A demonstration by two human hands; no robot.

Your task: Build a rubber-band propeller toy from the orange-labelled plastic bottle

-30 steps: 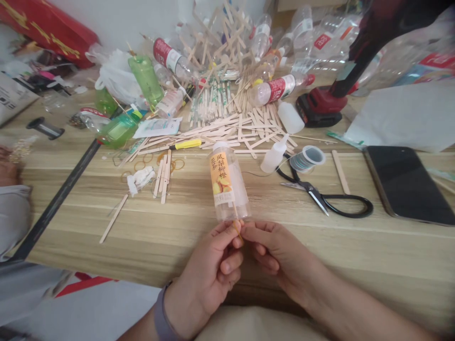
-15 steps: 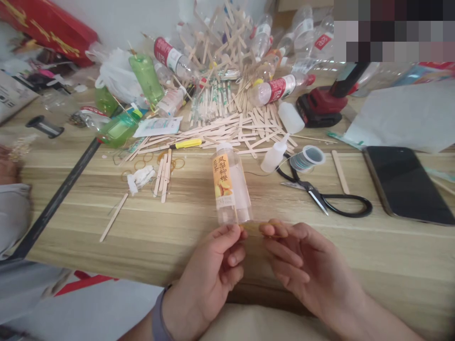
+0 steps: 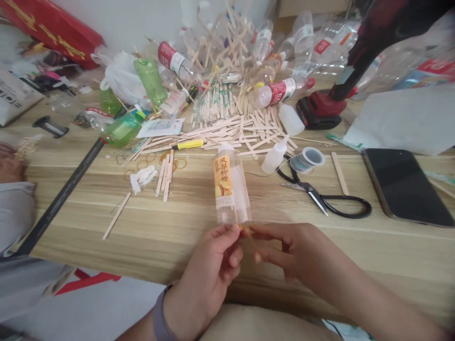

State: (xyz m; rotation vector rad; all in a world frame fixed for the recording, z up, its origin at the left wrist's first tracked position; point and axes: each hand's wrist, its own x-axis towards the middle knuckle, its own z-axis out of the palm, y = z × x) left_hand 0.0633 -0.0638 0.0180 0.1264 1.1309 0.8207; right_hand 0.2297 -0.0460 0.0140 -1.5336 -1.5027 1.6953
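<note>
My left hand (image 3: 213, 265) is closed in a pinch just below the base of a clear plastic bottle (image 3: 242, 189) with an orange and yellow label. A thin wooden stick (image 3: 235, 216) pokes up from its fingertips. A yellowish rubber band (image 3: 250, 233) runs from that pinch to my right hand (image 3: 295, 251). The index finger of the right hand reaches against the left fingertips, its thumb lower, with the band looped about these fingers. How the band sits around the stick is hidden by the fingers. The bottle lies or stands on the wooden table, apart from both hands.
Black scissors (image 3: 320, 196), a wire spool (image 3: 307, 160), a white glue bottle (image 3: 275, 155) and a phone (image 3: 407, 184) are on the right. Craft sticks (image 3: 231, 130) pile up behind, below several bottles and a red drill (image 3: 323, 110). Another person's hand (image 3: 9, 163) is at far left.
My right hand has turned over, palm down, and moved left to meet the left fingertips, bringing the rubber band along. My left hand keeps its pinch almost unmoved.
</note>
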